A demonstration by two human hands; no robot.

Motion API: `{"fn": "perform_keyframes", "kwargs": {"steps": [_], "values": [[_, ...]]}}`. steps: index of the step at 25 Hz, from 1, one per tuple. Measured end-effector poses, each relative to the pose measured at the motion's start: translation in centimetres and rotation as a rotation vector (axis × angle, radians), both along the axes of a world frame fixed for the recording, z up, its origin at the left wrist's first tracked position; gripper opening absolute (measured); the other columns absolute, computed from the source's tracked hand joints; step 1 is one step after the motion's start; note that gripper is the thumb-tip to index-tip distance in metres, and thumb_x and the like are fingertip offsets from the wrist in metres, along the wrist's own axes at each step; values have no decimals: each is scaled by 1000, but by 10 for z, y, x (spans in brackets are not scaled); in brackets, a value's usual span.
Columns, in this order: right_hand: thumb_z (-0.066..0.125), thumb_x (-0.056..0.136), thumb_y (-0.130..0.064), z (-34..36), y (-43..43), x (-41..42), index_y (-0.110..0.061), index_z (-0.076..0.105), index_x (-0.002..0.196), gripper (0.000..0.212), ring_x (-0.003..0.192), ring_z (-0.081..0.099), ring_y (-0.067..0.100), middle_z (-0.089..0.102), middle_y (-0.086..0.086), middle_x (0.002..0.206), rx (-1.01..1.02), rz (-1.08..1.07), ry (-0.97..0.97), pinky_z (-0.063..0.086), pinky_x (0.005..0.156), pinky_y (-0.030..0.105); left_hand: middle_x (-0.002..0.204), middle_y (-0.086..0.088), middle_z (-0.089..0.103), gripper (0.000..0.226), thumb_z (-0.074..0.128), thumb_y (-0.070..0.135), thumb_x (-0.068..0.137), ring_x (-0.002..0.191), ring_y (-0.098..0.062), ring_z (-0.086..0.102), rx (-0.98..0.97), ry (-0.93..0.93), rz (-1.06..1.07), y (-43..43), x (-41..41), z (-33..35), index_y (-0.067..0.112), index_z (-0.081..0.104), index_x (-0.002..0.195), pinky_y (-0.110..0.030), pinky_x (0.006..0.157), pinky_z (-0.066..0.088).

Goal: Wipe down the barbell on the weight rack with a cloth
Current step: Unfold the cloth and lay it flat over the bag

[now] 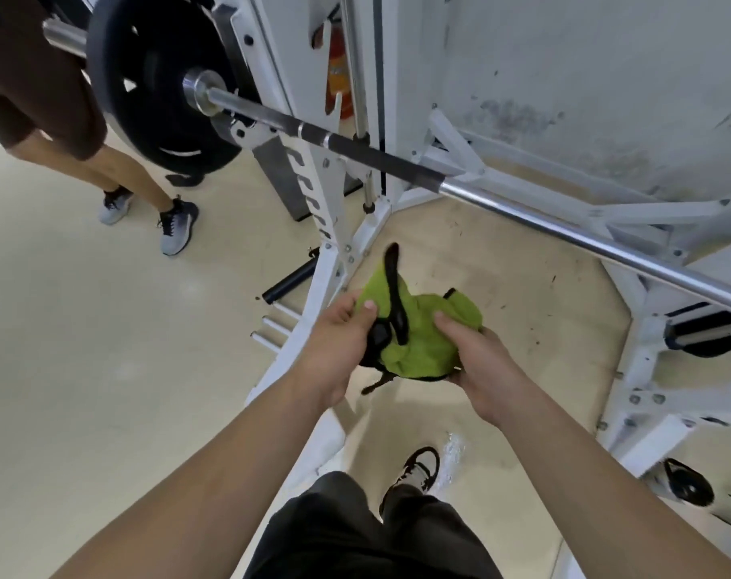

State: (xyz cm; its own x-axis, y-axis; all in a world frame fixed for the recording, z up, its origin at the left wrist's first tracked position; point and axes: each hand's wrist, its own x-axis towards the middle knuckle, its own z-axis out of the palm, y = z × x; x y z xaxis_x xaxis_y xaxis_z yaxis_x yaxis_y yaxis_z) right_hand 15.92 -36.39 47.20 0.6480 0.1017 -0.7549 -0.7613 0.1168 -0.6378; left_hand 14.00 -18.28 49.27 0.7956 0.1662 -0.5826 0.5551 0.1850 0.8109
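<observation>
The wiping seems not yet begun, because both hands, left hand (pixel 339 344) and right hand (pixel 482 365), grip the bunched green cloth (pixel 422 332) below the barbell (pixel 397 160), which rests untouched on the white rack (pixel 326 227).

1. Open air is lying between both hands and the barbell (pixel 522 211) above them, with nothing crossing that gap.
2. The white rack upright (pixel 326 227) is standing just beyond the left hand (pixel 338 348), closing off that side.
3. The black weight plate (pixel 159 81) is blocking the bar's end, far up-left of the hands.
4. A bystander's legs (pixel 117 169) are occupying the floor well to the left.
5. The rack's white frame (pixel 631 369) is crowding the space to the right of the right hand (pixel 484 369).
</observation>
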Motion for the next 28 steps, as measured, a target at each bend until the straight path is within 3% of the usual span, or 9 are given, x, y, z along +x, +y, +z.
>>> {"fn": "perform_keyframes", "kwargs": {"steps": [3,7,10,13,17,20,23,26,28], "values": [[65,95,-28,-7,21,-13,-17,65,129,36,113,70,17,74,-1,121,166,-51,-30,51,104,44,108,-8,80,25,47,29,108,102,-28,72,-60,156,77,37,-9,-24,20,70,103,-53,97,57],[65,88,-3,3,65,-29,-12,70,119,33,111,71,24,75,7,117,133,54,-162,51,103,46,109,6,77,61,48,77,87,113,-18,68,-32,335,-34,95,-30,-46,19,69,92,-42,103,44],[76,71,-6,14,94,-50,-14,68,122,53,111,70,26,75,8,118,54,226,-247,53,99,45,123,6,71,60,75,67,73,120,-16,65,83,127,-1,134,-44,-38,24,69,114,-32,98,47],[78,68,-10,31,124,-74,-22,64,118,53,104,71,21,75,5,110,-94,388,-327,58,88,39,127,5,71,72,87,48,71,125,-12,63,7,-178,-287,161,-51,-20,26,61,134,-31,104,49],[80,65,-22,43,157,-98,-17,51,102,48,83,60,17,62,10,98,-409,621,-476,49,69,34,99,-5,76,42,85,45,80,98,-23,72,-16,-181,-671,168,-64,-5,16,72,108,-45,94,55],[90,54,-37,38,150,-107,-24,43,103,69,88,55,13,54,1,106,-352,705,-386,45,66,27,104,-18,75,41,85,35,80,101,-30,73,-43,-146,-652,171,-78,-11,3,71,101,-50,102,54],[92,50,-38,23,130,-115,-24,43,97,69,86,56,14,55,-4,97,-224,622,-287,45,65,28,96,-10,71,24,78,28,85,96,-25,68,9,-182,-615,165,-95,-22,11,67,99,-51,100,52],[91,53,-25,11,109,-123,-18,47,99,64,89,63,20,62,1,96,-49,480,-220,48,73,36,101,-13,71,24,66,28,99,94,-31,68,14,-180,-583,141,-115,-24,22,63,122,-54,96,54],[89,54,-19,11,94,-133,-17,47,100,62,89,66,22,64,3,94,72,403,-205,50,76,39,98,-13,74,37,59,45,102,91,-28,70,-4,-67,-555,119,-126,-18,23,62,131,-49,93,55]]}}
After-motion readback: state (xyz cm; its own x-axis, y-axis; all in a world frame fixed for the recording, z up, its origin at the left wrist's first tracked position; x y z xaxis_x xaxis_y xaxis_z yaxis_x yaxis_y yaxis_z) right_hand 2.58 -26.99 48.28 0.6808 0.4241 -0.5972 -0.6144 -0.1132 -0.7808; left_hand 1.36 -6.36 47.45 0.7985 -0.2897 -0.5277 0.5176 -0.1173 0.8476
